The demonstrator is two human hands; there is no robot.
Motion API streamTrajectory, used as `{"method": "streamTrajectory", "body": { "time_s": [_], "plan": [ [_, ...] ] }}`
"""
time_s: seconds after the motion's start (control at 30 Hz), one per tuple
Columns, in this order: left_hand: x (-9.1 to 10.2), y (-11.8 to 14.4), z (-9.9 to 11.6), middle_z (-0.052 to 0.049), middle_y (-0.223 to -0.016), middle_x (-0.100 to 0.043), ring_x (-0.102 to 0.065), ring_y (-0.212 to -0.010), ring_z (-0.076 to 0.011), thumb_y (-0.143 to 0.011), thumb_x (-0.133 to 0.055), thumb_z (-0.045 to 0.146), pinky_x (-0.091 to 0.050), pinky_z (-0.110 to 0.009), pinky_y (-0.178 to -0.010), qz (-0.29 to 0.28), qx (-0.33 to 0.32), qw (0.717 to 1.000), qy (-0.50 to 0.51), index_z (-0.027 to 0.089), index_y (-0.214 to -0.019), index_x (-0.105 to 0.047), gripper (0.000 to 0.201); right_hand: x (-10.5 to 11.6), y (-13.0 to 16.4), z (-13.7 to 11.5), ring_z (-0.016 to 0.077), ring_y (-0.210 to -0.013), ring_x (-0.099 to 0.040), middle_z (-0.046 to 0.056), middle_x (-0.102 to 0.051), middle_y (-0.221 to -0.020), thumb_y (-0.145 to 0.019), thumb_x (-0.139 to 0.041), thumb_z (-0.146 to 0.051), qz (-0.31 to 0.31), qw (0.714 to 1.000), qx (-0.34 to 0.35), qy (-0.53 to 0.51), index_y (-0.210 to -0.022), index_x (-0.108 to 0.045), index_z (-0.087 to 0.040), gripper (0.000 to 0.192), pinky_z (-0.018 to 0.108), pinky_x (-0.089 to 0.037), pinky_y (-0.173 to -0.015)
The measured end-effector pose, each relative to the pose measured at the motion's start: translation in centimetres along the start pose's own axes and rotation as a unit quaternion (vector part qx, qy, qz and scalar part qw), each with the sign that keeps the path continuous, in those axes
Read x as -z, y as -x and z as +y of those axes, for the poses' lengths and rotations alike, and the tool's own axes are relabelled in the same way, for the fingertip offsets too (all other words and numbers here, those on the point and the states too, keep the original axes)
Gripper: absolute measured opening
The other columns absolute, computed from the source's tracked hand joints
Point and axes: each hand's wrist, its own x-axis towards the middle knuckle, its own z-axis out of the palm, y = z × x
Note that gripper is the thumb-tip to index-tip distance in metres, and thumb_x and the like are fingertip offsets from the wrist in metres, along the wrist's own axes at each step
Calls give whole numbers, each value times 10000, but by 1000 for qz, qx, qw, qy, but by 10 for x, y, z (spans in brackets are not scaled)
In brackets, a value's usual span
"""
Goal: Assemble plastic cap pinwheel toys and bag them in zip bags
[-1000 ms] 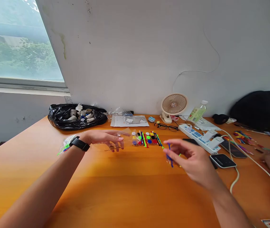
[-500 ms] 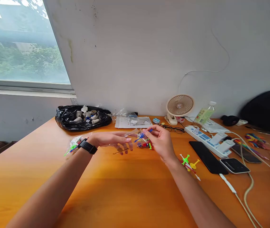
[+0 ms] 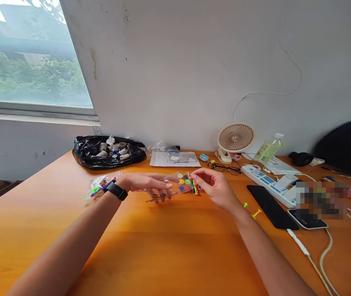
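Left hand [image 3: 152, 183] has hold of the clear bag [image 3: 172, 177] above the surface [image 3: 150, 255], likely to steady its thin film; right hand [image 3: 215, 185] curls beside bright discs [image 3: 181, 188]; whether it's pinching anything, I can't tell.

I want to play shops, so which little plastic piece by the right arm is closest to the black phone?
The yellow piece. It lies between the green piece and the phone.

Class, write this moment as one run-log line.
left hand: holds clear plastic bag | right hand: near coloured sticks, grip unclear | black phone: on table
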Motion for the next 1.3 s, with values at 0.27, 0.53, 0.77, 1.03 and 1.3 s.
{"method": "streamTrajectory", "body": {
  "time_s": [0.27, 0.53, 0.77, 1.03, 1.3],
  "plan": [
    [4, 3, -3, -43, -1166, -702, -639, -986, -216, -922, -662, 656, -468, -327, -860, 28, 88, 990, -103, 338, -1645, -322, 860, 76, 33, 4, 203, -674, -667, 44, -792, -948, -975, -574, -476, -3, 938, -43, 345, -1036, -757, -246, 300, 318, -515, -624],
    [4, 1, -2, -76, -1247, -691, -622, -1089, -246, -899, -653, 716, -479, -349, -917, 39, 116, 986, -114, 297, -1661, -269, 951, 158, 88, 60, 290, -1071, -724, 98, -767, -1211, -843, -539, -289, -76, 888, -144, 429, -1160, -758, -243, 388, 365, -566, -899],
    [5, 4, -5, -56, -1266, -683, -614, -1112, -240, -908, -655, 689, -476, -339, -925, 39, 104, 985, -130, 355, -1642, -313, 876, 151, 98, 60, 243, -887, -682, 89, -739, -1056, -947, -524, -386, -102, 901, -117, 405, -954, -723, -233, 251, 342, -534, -785],
    [4, 6, -2, -62, -1266, -691, -622, -1111, -236, -957, -633, 645, -490, -318, -869, 23, 72, 989, -126, 369, -1627, -357, 775, 157, 91, 45, 222, -640, -567, 50, -674, -768, -962, -554, -486, -10, 911, -103, 398, -944, -671, -243, 271, 342, -453, -583],
    [1, 4, 0, -86, -1221, -716, -664, -943, -203, -994, -589, 632, -471, -295, -782, -30, 8, 996, -88, 333, -1641, -322, 761, 122, 60, 4, 239, -881, -664, 63, -734, -1012, -957, -628, -562, 44, 959, -36, 279, -1027, -707, -248, 331, 338, -525, -748]
  ]
}}
